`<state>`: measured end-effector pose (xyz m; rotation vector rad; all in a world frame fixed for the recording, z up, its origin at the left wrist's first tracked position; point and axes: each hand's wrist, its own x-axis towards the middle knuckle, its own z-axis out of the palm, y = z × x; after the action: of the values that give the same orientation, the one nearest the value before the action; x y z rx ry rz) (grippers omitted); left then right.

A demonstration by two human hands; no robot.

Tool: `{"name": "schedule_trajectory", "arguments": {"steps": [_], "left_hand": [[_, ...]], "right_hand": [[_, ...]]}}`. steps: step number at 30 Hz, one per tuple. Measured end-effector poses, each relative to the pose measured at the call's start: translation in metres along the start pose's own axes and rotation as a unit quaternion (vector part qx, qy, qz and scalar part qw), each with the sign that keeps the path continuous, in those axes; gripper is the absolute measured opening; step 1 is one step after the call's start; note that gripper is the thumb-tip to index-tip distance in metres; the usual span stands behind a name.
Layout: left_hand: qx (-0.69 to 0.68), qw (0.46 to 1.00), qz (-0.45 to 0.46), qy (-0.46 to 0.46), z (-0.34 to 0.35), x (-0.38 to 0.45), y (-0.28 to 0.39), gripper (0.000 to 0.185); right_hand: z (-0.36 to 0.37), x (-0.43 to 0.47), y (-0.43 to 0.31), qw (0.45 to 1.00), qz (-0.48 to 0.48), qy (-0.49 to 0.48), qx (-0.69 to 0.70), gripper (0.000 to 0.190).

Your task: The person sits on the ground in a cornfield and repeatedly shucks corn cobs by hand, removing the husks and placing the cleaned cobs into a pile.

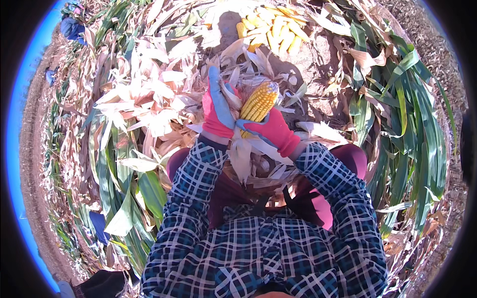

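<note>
A yellow ear of corn [259,104], its kernels bare, leans up and to the right in front of me. My right hand [274,130], in a red glove with a grey-blue palm, is wrapped around its lower part. Beside the ear, my left hand [218,106] wears a matching glove. It grips a bunch of dry husk and silk [233,98] pulled to the ear's left side. Pale husk leaves [240,158] hang below the ear's base, between my knees.
Several husked ears [277,29] lie piled on bare soil ahead. Loose dry husks [149,97] cover the ground to the left. Green-leaved corn stalks [417,130] lie along the right, and more stalks [115,178] along the left. A person in blue [71,28] is at the far left.
</note>
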<state>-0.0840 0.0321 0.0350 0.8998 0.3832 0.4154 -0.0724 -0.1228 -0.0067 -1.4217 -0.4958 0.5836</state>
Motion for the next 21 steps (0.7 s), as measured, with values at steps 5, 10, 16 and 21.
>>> {"name": "schedule_trajectory", "arguments": {"steps": [5,10,16,21], "left_hand": [[-0.031,0.989,0.075,0.124,-0.014,0.015,0.040,0.042],[-0.020,0.975,0.180,0.130,-0.020,0.032,0.043,0.042],[0.108,0.968,0.197,0.111,-0.013,0.027,0.034,0.044],[0.223,0.941,-0.096,-0.234,-0.002,-0.006,0.018,0.048]], "right_hand": [[-0.036,0.001,-0.028,0.993,-0.017,0.074,0.087,0.039],[-0.085,0.012,-0.007,0.951,-0.245,0.167,0.088,0.035],[-0.084,0.012,-0.043,0.925,-0.133,0.329,0.138,0.035],[-0.064,0.013,-0.047,0.928,-0.258,0.269,0.007,0.056]]}}
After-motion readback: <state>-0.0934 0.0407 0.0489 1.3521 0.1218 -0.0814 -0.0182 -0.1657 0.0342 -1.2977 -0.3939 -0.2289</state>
